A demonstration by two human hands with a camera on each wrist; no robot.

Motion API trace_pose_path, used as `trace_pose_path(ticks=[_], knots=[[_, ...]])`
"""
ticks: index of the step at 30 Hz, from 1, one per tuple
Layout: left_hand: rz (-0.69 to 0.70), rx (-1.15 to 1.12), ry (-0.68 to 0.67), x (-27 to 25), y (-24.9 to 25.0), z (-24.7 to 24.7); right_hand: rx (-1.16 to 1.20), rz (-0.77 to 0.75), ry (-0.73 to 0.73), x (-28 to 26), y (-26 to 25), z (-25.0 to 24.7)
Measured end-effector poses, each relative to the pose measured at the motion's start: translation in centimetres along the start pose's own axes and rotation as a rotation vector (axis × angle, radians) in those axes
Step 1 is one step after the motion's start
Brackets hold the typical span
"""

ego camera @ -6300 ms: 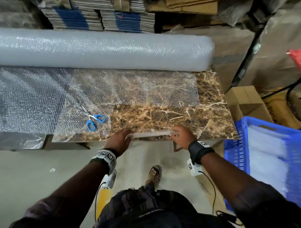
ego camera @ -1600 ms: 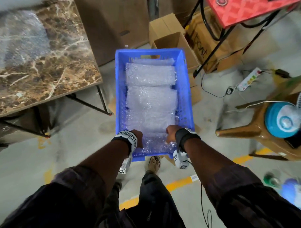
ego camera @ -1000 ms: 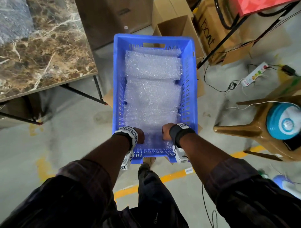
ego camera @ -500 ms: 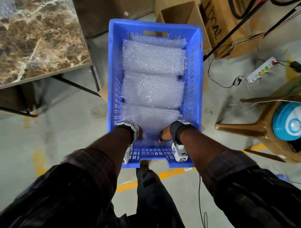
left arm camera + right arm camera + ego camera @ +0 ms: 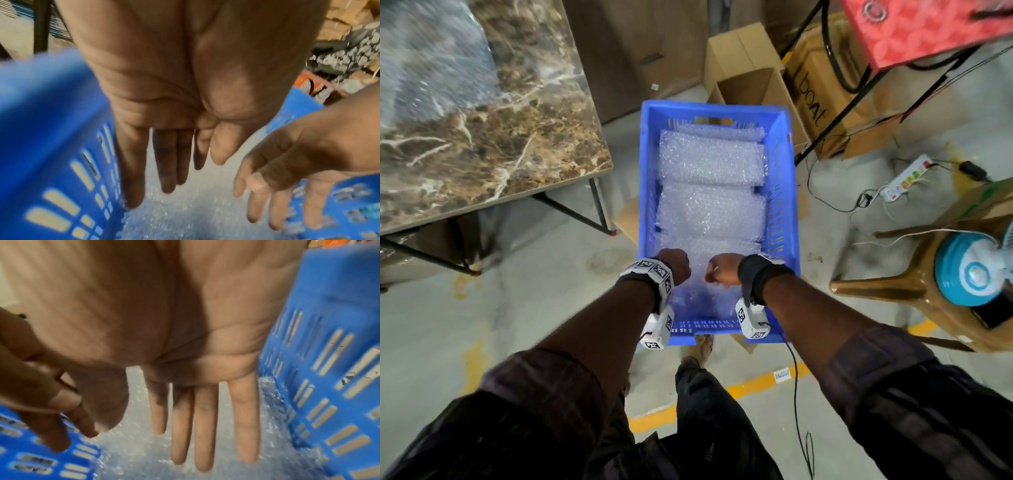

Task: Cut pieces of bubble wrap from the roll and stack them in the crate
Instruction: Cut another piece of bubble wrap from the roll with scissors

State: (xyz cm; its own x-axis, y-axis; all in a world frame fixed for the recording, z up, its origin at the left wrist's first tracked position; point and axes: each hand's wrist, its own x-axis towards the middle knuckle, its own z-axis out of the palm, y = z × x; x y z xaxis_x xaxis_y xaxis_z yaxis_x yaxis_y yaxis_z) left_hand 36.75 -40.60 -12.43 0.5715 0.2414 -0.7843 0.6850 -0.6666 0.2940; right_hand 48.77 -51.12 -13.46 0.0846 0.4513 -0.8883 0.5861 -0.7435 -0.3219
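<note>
A blue crate (image 5: 717, 113) stands on the concrete floor (image 5: 524, 308) in front of the person, its slotted walls rising round folded pieces of bubble wrap (image 5: 710, 161) that lie in a row from the far end to the near end. Both hands are inside the near end of the crate, above the nearest piece. The left hand (image 5: 674, 265) hangs by the crate's left wall; in the left wrist view its fingers (image 5: 168, 162) point straight down, close together, with the thumb alongside, so its grip is wide and holds nothing. The right hand (image 5: 722, 270) hangs by the right wall; the right wrist view shows its fingers (image 5: 205, 426) straight and slightly spread above the wrap, again a wide grip with nothing in it. Whether any fingertip touches the wrap I cannot tell, as both wrist views are blurred. The two hands are near each other but apart.

To the left of the crate stands the marble-patterned counter (image 5: 517, 137) on thin black legs, with a sheet of bubble wrap (image 5: 431, 68) spread over its far left part. Beyond the crate sits an open cardboard box (image 5: 746, 82), and to its right a larger carton (image 5: 825, 85) printed with the word "boat". A white power strip (image 5: 904, 178) lies on the floor to the right, near a brown plastic stool (image 5: 893, 287) and a blue fan (image 5: 969, 270)
</note>
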Motion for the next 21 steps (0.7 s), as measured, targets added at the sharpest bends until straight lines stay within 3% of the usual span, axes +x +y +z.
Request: trace_pose_path(ticks=[3,8,12,17,21], knots=[[-0.021,-0.211,0.209,-4.1,-1.8,-2.8,0.113,-0.055,0.322,-2.0,-3.5,-0.3],[-0.033,-0.351,0.324,-11.6,-9.3,-5.6,0.344,-0.17,0.644,-4.7,-12.0,1.7],[-0.076,-0.403,0.459,-18.4,-18.8,-6.7,0.326,-0.281,0.718,-5.8,-21.7,4.0],[-0.186,-0.593,0.816,-26.1,-31.8,-7.0,0.352,-0.468,0.834,-5.4,-35.2,6.5],[-0.292,-0.7,0.986,-31.6,-39.4,-6.2,0.343,-0.602,0.806,-4.9,-44.4,9.1]])
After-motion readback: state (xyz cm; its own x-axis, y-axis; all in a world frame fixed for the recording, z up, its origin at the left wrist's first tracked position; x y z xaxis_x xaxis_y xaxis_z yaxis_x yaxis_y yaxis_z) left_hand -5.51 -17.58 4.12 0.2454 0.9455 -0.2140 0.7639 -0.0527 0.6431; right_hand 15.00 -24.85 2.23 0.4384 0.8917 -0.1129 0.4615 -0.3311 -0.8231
